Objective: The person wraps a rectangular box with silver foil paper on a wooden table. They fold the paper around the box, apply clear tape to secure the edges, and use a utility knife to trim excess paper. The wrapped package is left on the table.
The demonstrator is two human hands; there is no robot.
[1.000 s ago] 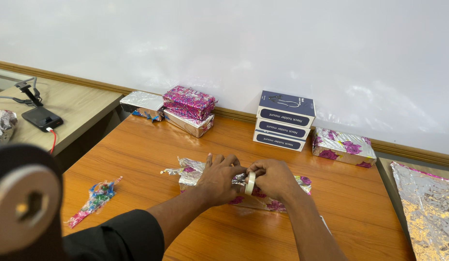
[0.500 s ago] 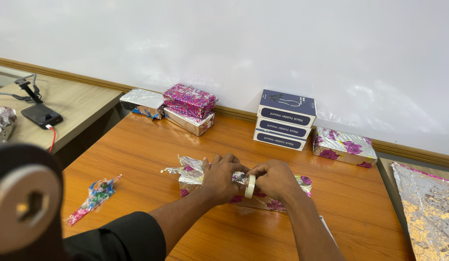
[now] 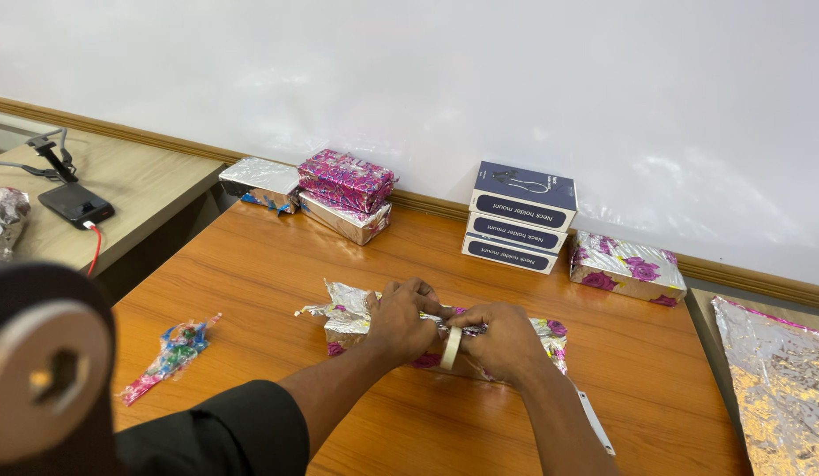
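Presently, both hands rest on the foil-wrapped box lying mid-table. Left hand presses the wrapping with curled fingers; right hand pinches the tape roll upright against the box.

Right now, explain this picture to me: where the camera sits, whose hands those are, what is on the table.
The one view comes from a camera worn on a person's head, looking down at their own bare hands. The left hand presses on a box half wrapped in silver foil with pink flowers. The right hand holds a roll of tape against it. On the wooden table lie three stacked dark boxes, finished wrapped boxes by the wall, and a scrap of colourful foil.
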